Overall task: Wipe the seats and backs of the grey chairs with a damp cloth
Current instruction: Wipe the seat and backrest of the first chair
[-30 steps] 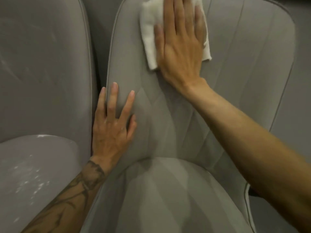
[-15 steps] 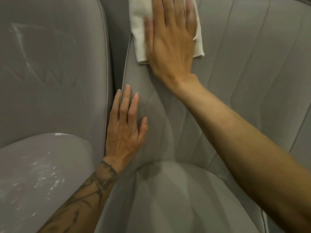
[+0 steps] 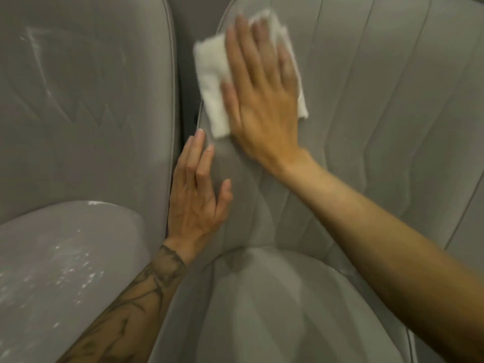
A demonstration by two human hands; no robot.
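We see no brand, label or writing anywhere. We count two grey chairs, one white cloth and two hands. The chair in front of us [image 3: 366, 127] is our landmark: its back is smooth grey upholstery with long stitched seams that bend partway down, and its seat [image 3: 275, 310] is a rounded cushion of the same fabric. The second chair [image 3: 86, 100] stands just to the left of it, a dark gap between the two backs; its back shows pale streaks and its seat pale flecks. The cloth [image 3: 212, 82] is a soft, folded, roughly rectangular piece lying flat on the upper left of the landmark chair's back. Our right hand [image 3: 262, 100], slightly blurred, presses on it with fingers spread and flat, gripping nothing. Our left hand [image 3: 196, 195], above a tattooed forearm, rests open and flat on the same back's left edge, below the cloth and apart from it
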